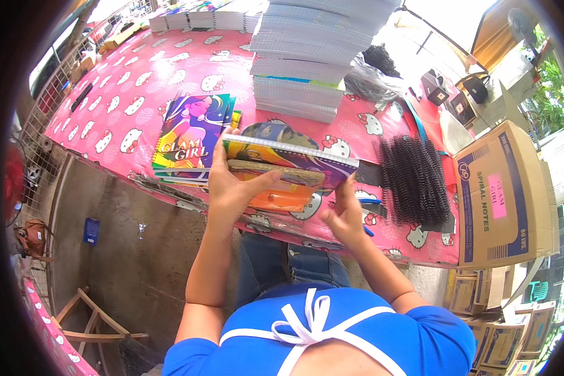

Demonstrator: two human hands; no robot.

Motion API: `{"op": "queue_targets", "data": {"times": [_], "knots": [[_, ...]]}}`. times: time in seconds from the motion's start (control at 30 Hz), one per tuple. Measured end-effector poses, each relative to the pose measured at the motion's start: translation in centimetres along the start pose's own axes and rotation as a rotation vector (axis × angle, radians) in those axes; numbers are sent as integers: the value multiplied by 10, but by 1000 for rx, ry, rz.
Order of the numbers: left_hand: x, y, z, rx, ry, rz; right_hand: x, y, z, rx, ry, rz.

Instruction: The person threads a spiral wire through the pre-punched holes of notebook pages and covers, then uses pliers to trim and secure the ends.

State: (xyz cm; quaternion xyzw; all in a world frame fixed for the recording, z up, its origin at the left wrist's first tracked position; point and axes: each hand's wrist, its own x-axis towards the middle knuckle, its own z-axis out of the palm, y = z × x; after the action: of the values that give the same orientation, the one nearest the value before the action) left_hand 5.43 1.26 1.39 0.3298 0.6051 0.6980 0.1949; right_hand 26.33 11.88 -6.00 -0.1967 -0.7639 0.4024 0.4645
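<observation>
My left hand is closed on the left end of a spiral notebook with a yellow and purple cover, tilted so its wire edge shows. At its right end, the fingers of my right hand grip the lower corner. A worn tan bar shows below the notebook, by my left thumb, with an orange surface under it. To the left lies a small pile of colourful notebooks. Blue tool handles show beside my right hand, the rest hidden.
A tall stack of bound pages rises ahead on the pink patterned tablecloth. Bundled black binding coils lie right, before a cardboard box. More books line the far edge. A wooden frame stands on the floor.
</observation>
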Motion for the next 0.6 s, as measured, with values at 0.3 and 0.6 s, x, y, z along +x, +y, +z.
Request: {"op": "queue_targets", "data": {"times": [0.3, 0.6], "knots": [[-11, 42, 46, 759, 122, 731, 108, 91, -117, -1127, -86, 285], [-12, 26, 79, 879, -339, 665, 81, -16, -88, -191, -89, 128]]}}
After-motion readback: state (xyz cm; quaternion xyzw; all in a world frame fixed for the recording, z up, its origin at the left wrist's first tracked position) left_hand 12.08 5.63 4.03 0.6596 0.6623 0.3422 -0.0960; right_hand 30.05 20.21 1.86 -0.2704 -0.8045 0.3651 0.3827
